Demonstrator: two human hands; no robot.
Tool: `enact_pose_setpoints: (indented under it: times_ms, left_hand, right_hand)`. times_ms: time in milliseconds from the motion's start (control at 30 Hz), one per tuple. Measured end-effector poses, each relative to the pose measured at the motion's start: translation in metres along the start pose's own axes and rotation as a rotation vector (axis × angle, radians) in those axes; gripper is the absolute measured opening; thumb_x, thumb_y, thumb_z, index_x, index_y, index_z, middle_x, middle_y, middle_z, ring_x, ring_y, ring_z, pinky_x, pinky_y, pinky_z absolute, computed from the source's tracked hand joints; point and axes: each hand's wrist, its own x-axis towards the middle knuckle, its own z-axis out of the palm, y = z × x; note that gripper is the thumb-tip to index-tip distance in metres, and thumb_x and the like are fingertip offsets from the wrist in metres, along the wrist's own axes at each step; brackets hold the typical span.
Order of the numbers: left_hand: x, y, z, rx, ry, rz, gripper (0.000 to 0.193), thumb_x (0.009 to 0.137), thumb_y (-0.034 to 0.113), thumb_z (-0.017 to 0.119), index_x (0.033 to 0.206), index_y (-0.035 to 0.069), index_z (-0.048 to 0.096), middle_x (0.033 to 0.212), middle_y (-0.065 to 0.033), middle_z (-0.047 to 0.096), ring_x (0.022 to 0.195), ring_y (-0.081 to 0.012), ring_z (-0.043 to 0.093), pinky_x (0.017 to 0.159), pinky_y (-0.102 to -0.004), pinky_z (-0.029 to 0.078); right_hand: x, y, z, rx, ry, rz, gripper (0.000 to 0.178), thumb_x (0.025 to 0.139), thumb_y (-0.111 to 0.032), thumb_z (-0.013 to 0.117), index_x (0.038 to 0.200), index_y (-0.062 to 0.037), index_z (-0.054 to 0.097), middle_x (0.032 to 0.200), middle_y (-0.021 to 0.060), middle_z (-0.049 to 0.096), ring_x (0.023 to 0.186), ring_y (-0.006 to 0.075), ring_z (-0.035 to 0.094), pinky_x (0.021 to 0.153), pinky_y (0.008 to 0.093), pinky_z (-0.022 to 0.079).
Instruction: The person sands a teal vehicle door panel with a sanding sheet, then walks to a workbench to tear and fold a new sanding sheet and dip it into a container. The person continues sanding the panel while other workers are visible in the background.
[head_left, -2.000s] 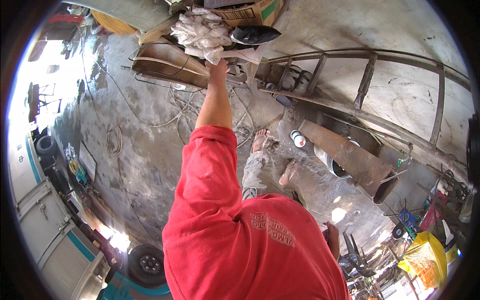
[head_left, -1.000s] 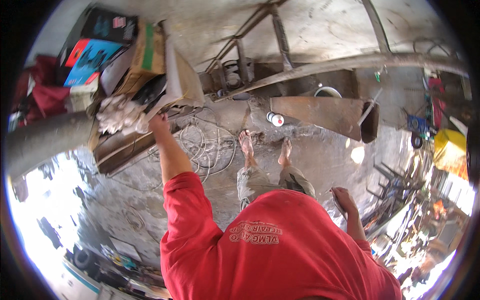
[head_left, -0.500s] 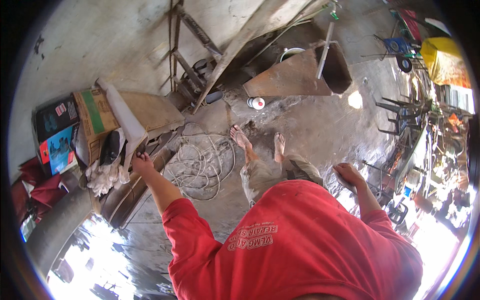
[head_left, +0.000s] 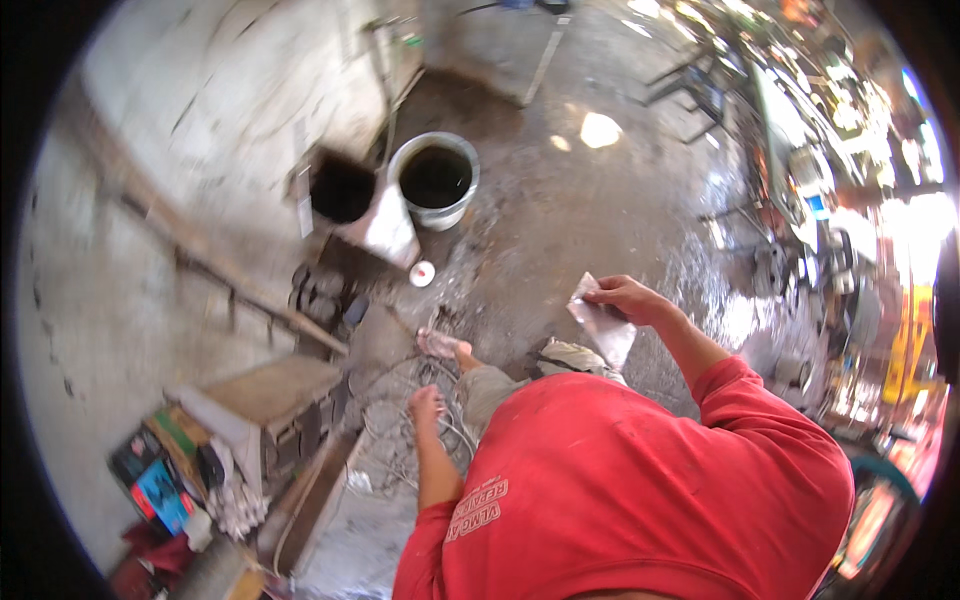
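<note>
The person's right hand pinches a pale sheet, picked up but not put down; the left hand, its grip unclear, hangs near coiled cord.

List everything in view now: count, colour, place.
Pale sheet: 1, whitish, in the right hand
Bucket: 1, pale, dark inside, upper middle
Duct-like piece: 1, brownish with glare, left of bucket
Small container: 1, white with red spot, below bucket
Ladder: 1, brown, far left
Cardboard box: 1, brown, green band, lower left
Printed box: 1, black and blue, beside cardboard box
Rag bundle: 1, whitish, right of printed box
Cloth: count unclear, dark red, bottom left
Clutter: uncountable, mixed, right side
Shirt: 1, red, lower middle
Foot: 1, bare, centre
Hands: 2, bare; left hand below foot, right hand right of centre
</note>
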Motion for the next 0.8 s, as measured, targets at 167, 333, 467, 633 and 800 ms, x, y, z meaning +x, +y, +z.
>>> enact_pose_setpoints:
  times_ms: [167,333,467,633,800]
  left_hand:
    - [-0.121,0.058,0.266,0.082,-0.709,0.145,0.04,0.108,0.037,0.069,0.132,0.006,0.067,0.109,-0.0054,0.074,0.082,-0.0149,0.072,0.065,-0.0288,0.059]
    - [-0.268,0.077,0.473,0.345,-1.133,0.2,0.03,0.108,0.025,0.07,0.129,0.004,0.066,0.111,-0.0084,0.075,0.091,-0.0164,0.075,0.074,-0.0304,0.061]
    - [-0.327,0.065,0.592,0.793,-1.141,0.378,0.025,0.106,0.014,0.07,0.126,0.0,0.066,0.104,-0.009,0.077,0.087,-0.0175,0.075,0.07,-0.0316,0.061]
    - [-0.367,0.036,0.695,0.883,-1.403,0.363,0.019,0.101,0.002,0.072,0.119,-0.002,0.069,0.104,-0.0065,0.077,0.09,-0.0104,0.072,0.078,-0.0267,0.059]
    - [-0.385,0.035,0.797,0.887,-1.407,0.319,0.021,0.099,-0.003,0.071,0.119,-0.003,0.068,0.106,-0.0081,0.078,0.094,-0.0118,0.073,0.084,-0.0278,0.059]
  right_hand:
    - [-0.051,0.091,-0.106,0.375,0.193,-0.192,0.028,0.098,-0.02,0.082,0.117,-0.0001,0.077,0.1,0.0058,0.078,0.086,0.0159,0.075,0.078,0.0351,0.06]
    - [-0.137,0.17,-0.193,0.667,0.39,-0.389,0.033,0.101,-0.028,0.078,0.117,-0.0004,0.077,0.102,0.0045,0.078,0.088,0.0141,0.073,0.079,0.0364,0.059]
    - [-0.215,0.224,-0.254,0.677,0.605,-0.497,0.029,0.101,-0.027,0.078,0.112,-0.0012,0.079,0.099,0.0033,0.079,0.084,0.0116,0.071,0.074,0.0343,0.057]
    - [-0.263,0.261,-0.316,0.839,0.835,-0.6,0.025,0.097,-0.02,0.084,0.107,0.0026,0.079,0.097,0.0037,0.079,0.085,0.0095,0.07,0.076,0.0304,0.058]
    - [-0.264,0.268,-0.38,1.052,0.929,-0.729,0.024,0.098,-0.022,0.083,0.108,-0.0014,0.079,0.095,0.0009,0.078,0.082,0.0087,0.069,0.073,0.0293,0.057]
